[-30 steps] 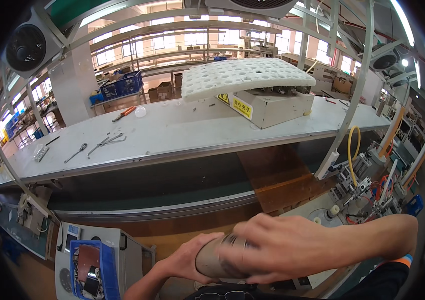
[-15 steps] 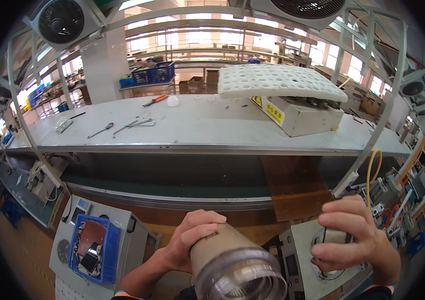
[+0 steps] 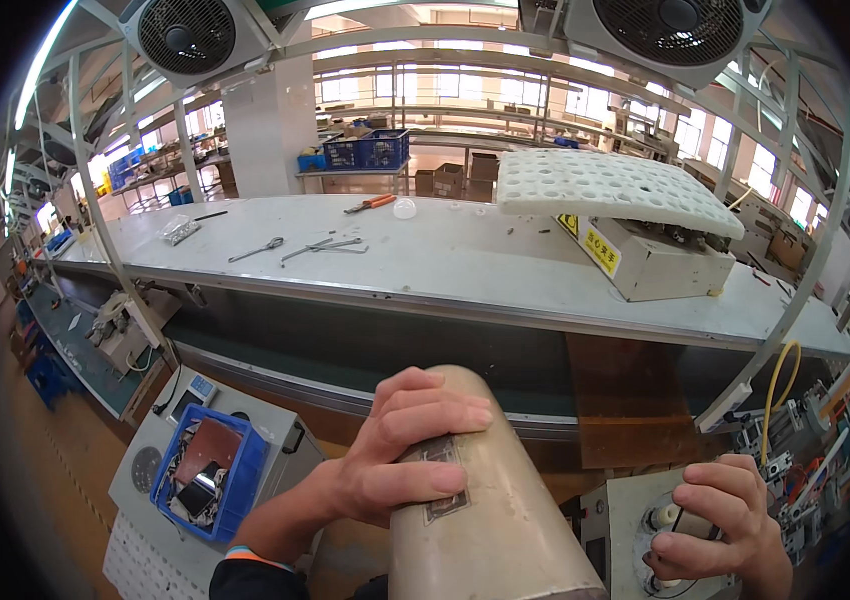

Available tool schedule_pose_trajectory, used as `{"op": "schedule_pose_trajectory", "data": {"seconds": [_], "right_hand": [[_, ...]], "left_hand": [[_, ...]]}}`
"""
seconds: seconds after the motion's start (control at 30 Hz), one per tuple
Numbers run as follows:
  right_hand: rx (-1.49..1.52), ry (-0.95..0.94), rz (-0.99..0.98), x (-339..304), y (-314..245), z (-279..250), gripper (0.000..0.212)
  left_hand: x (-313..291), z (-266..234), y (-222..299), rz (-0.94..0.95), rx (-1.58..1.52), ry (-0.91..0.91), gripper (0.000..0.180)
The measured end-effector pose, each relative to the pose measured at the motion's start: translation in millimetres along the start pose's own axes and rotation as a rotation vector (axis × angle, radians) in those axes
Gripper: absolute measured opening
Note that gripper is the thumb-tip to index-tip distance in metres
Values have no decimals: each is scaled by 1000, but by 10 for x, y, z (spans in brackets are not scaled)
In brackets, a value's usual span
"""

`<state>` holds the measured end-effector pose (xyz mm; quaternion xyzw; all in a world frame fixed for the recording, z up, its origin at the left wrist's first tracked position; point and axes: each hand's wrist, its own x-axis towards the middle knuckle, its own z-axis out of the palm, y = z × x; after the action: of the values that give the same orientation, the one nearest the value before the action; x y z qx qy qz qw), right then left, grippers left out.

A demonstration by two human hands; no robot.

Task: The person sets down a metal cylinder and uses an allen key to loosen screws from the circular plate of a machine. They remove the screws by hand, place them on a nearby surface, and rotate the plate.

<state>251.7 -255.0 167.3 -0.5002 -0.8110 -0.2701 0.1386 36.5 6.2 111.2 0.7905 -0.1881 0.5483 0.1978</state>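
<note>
A large beige cylinder [image 3: 495,510], tilted, fills the lower middle of the picture. My left hand [image 3: 405,445] is wrapped over its upper side, with the thumb across a worn, dark-edged label [image 3: 442,485]. The cylinder's near end runs past the lower edge. At the right, my right hand [image 3: 730,520] has its fingers curled round a small, dark-rimmed cylindrical part [image 3: 687,524], largely hidden by the fingers. That hand is above a grey machine top [image 3: 627,500] with white round pegs [image 3: 665,515] on its circular plate.
A blue bin [image 3: 255,460] with odds and ends stands on a grey cabinet [image 3: 140,470] at left. Across the front runs a long white bench [image 3: 425,245] with tools. A perforated white foam sheet [image 3: 615,190] lies on a box [image 3: 660,265]. A yellow hose [image 3: 780,390] hangs at right.
The view has swung left, so the scene sits further right. The beige cylinder has tipped, showing its label, and its clear ringed end has left the picture. My right hand remains at the machine.
</note>
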Motion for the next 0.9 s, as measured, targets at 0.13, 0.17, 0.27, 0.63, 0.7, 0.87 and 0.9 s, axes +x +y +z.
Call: {"op": "schedule_pose_trajectory", "data": {"seconds": [0.13, 0.17, 0.27, 0.63, 0.7, 0.87, 0.9], "right_hand": [[-16, 3, -16, -25, 26, 12, 42], [-20, 7, -21, -29, 29, 18, 42], [-10, 14, -6, -33, 40, 42, 42], [-14, 10, -22, 13, 47, 54, 46], [-13, 24, -55, 41, 60, 40, 44], [-25, 67, -109, 100, 77, 28, 37], [-33, 69, -110, 106, 75, 29, 38]], "left_hand": [[144, -64, -63, 98, 45, 42, 42], [180, -97, -66, 115, 64, 41, 41], [290, -174, -71, 157, 115, 41, 41], [521, -288, 16, 216, 140, 50, 46], [541, -328, 56, 184, 144, 10, 46], [648, -355, 57, 229, 161, 8, 50], [662, -355, 66, 244, 149, 22, 50]]}}
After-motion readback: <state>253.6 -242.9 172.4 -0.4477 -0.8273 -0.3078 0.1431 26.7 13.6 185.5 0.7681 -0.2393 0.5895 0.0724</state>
